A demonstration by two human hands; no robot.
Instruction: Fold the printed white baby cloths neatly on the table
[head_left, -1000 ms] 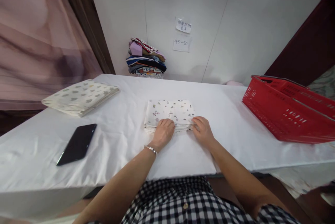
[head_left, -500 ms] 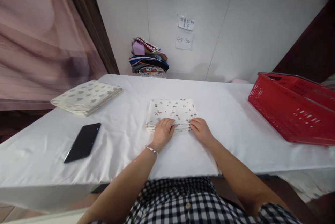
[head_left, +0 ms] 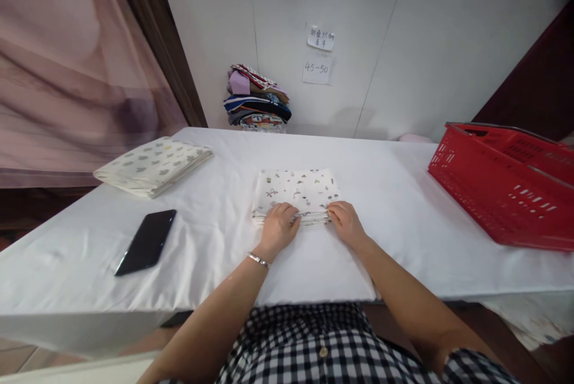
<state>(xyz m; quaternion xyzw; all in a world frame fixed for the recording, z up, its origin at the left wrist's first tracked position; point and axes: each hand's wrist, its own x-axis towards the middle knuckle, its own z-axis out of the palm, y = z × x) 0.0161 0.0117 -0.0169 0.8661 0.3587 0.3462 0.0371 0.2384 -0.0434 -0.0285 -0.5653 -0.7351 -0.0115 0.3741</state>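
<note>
A small folded cloth [head_left: 298, 188], white with a scattered print of little figures, lies flat in the middle of the table. Its layered near edge faces me. My left hand [head_left: 278, 227] rests at that edge, left of centre, fingers curled over the layers. At the near right corner my right hand [head_left: 346, 222] pinches the layers between thumb and fingers. Fingertips of both hands are partly hidden against the fabric. A silver bracelet [head_left: 259, 260] circles my left wrist.
On the white-covered table [head_left: 215, 222] a phone [head_left: 147, 242] and a larger folded cloth [head_left: 152, 165] with grey shapes lie to the left. A red plastic basket [head_left: 497, 192] stands at the right. Behind, a pile of folded fabrics [head_left: 257, 100] sits against the wall.
The view has shifted very slightly. Both hands stay at the near edge of the folded cloth, with hardly any visible movement.
</note>
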